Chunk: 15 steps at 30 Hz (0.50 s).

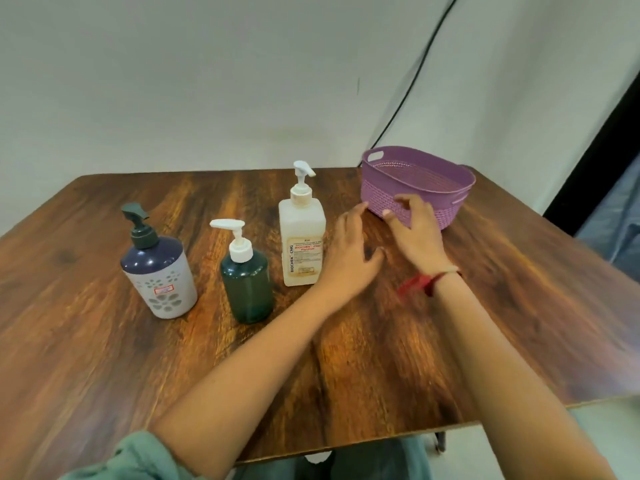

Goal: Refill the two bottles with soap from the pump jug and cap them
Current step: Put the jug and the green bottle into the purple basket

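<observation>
Well left of the left hand: grey-and-navy bottle [159,271], dark pump on, contents hidden. Nearer: green bottle [246,289], white pump on, fill unclear. Just left of it: pump jug [302,237], cloudy white. Left hand [349,251] over the table [104,358], fingers spread, empty. Right hand [415,233] loosely curled, empty, before the purple basket [433,174]; contact unclear.

A purple plastic basket [446,216] stands upright at the far right of the desk [104,341]. It is oval, with a woven-pattern wall and a cut-out handle at each end. The desk has a dark wood-grain top. Behind it rises a plain pale wall [207,81], and a thin black cable [414,81] runs down the wall towards the basket. A black strip [602,154] slants at the far right edge.
</observation>
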Tool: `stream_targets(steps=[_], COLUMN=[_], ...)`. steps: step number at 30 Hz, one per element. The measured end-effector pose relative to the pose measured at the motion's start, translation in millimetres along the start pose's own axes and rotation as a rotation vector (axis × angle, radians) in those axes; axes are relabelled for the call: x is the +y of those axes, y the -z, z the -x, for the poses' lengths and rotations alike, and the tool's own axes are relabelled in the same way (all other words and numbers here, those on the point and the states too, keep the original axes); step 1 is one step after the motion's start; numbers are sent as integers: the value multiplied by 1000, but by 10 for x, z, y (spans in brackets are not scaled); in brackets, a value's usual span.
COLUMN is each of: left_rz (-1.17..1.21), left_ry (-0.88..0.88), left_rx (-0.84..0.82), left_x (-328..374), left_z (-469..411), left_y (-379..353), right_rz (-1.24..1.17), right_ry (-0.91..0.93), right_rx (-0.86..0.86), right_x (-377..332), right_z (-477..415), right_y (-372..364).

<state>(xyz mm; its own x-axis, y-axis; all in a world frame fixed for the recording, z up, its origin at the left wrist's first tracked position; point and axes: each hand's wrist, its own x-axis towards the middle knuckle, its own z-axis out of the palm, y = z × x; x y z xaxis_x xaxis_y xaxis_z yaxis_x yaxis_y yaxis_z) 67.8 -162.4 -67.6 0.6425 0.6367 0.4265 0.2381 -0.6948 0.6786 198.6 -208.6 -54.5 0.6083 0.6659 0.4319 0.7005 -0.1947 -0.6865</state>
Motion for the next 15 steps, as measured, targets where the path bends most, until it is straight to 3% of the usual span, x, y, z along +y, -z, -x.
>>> stream_targets(steps=[4,8,11,15], left_rz=[-46,-57,-38,-23], left_ry=[77,139,145,147], left_rx=[-39,-92,-94,-137], left_x=[-103,-153,-164,-205], left_z=[-301,-466,-513,-489], left_y=[-92,-173,-211,-271], right_rz=[430,779,900,880], right_ry=[22,-37,-91,-41], right_rx=[49,-85,-168,-154], right_x=[84,244,323,358], right_z=[-488,-818,-916,-921], right_y=[-7,24,54,61])
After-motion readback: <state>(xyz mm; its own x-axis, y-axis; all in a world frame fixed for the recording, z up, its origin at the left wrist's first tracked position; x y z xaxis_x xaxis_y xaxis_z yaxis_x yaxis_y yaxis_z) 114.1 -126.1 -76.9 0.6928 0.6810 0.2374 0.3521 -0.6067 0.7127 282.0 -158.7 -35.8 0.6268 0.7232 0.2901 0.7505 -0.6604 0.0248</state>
